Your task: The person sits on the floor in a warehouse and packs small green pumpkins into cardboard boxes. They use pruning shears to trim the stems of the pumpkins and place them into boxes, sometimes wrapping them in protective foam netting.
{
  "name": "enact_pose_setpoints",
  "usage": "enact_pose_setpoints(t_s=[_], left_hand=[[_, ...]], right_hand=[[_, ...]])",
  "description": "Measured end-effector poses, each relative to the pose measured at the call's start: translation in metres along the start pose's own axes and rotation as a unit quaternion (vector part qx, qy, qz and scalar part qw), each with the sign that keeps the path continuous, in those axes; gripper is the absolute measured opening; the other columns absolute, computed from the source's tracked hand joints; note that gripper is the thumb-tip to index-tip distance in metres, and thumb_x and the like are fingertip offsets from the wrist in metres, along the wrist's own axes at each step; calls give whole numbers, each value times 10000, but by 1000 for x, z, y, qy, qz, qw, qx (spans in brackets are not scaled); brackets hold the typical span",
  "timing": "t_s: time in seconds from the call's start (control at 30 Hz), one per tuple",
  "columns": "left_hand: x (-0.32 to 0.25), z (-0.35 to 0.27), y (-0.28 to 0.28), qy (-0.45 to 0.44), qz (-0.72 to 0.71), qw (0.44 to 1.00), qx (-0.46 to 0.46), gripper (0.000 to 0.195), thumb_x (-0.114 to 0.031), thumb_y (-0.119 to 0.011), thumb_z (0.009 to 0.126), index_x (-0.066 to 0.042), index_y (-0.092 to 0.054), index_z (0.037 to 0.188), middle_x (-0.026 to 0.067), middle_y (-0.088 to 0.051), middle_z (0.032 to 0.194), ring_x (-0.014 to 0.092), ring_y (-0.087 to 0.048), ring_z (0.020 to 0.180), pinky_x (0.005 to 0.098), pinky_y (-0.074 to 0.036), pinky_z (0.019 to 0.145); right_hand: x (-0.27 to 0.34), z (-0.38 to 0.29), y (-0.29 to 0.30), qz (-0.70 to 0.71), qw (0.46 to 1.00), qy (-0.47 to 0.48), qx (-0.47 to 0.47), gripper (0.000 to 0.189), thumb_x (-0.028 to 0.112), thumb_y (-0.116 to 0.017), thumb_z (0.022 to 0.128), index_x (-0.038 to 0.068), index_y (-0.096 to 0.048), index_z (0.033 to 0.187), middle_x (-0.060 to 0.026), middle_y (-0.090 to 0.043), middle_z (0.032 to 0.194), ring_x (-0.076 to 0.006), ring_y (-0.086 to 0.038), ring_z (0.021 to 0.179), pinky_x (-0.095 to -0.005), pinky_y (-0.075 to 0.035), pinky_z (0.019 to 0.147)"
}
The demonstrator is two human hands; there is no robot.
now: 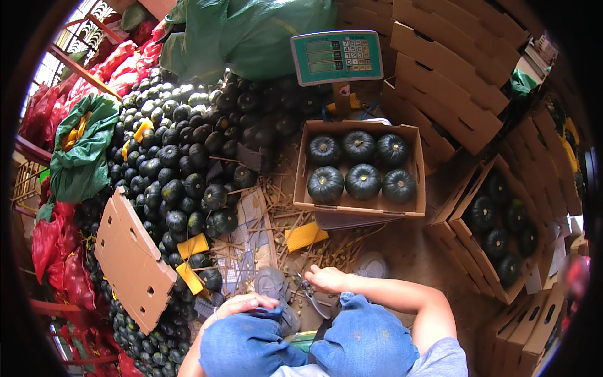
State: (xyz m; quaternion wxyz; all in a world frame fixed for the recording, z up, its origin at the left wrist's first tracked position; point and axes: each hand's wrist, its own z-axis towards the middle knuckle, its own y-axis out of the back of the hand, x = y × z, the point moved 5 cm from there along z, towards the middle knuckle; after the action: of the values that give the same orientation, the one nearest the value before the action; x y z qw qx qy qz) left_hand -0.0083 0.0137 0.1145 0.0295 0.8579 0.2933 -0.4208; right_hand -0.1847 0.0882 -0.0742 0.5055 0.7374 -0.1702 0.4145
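My left hand [245, 304] lies on my left knee in blue jeans [249, 339], palm down and holding nothing. A thin band circles that wrist. Over my right knee, my right hand [326, 279] is curled, with a pair of pruning shears [311, 297] at its fingers; the hand hides part of them. In front of me an open cardboard box [360, 208] holds two rows of three dark green squash [362, 182]. The box stands on the platform of a digital scale, whose green display panel [337, 57] rises behind it.
A large heap of squash [188, 155] fills the left, with a flat cardboard piece [134, 259] leaning there. Cut stems and yellow foam netting [306, 236] litter the floor. Another squash-filled box [459, 231] stands at right. Cardboard boxes [447, 70] are stacked behind the scale.
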Motion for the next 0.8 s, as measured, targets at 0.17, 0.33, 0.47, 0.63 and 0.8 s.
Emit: enact_pose_setpoints(t_s=[0.17, 0.33, 0.47, 0.63, 0.8], left_hand=[[82, 88, 62, 118, 0, 985, -128, 718, -377, -639, 904, -36, -310, 1443, 134, -417, 1431, 219, -400, 1312, 369, -401, 997], [25, 137, -5, 75, -310, 914, 250, 447, -290, -653, 906, -48, -495, 1246, 186, -642, 1044, 246, -670, 889, 340, -564, 725], [-31, 159, 13, 0, -10, 1000, -16, 156, -154, -630, 882, -57, -550, 975, 26, -546, 644, 96, -518, 489, 248, -444, 446], [-73, 189, -49, -257, 246, 928, 107, 400, -240, -706, 815, 3, -583, 1109, 146, -646, 918, 324, -650, 859, 380, -517, 806], [-138, 253, -4, -370, 447, 810, -91, 384, -269, -726, 807, 22, -624, 1035, 190, -615, 982, 289, -671, 863, 383, -556, 750]], right_hand=[[41, -23, 94, 99, 978, 27, -182, 232, -4, -608, 766, 40, -454, 934, -181, -455, 906, -391, -569, 664, -455, -477, 553], [72, -44, 160, 89, 929, 43, -358, 261, -13, -698, 711, 7, -511, 891, -156, -519, 951, -303, -599, 805, -354, -517, 646], [47, -24, 169, -25, 930, -145, -336, 866, 448, -756, 756, -3, -321, 1353, -212, -473, 1225, -364, -488, 1150, -430, -408, 983], [22, -5, 162, 477, 770, -171, -389, 706, 250, -741, 795, 37, -336, 1333, -88, -543, 1101, -160, -554, 991, -331, -475, 883], [-40, -59, 270, -41, 845, -340, -410, 560, 40, -598, 801, 74, -396, 1323, -150, -574, 971, -303, -607, 912, -429, -506, 799]])
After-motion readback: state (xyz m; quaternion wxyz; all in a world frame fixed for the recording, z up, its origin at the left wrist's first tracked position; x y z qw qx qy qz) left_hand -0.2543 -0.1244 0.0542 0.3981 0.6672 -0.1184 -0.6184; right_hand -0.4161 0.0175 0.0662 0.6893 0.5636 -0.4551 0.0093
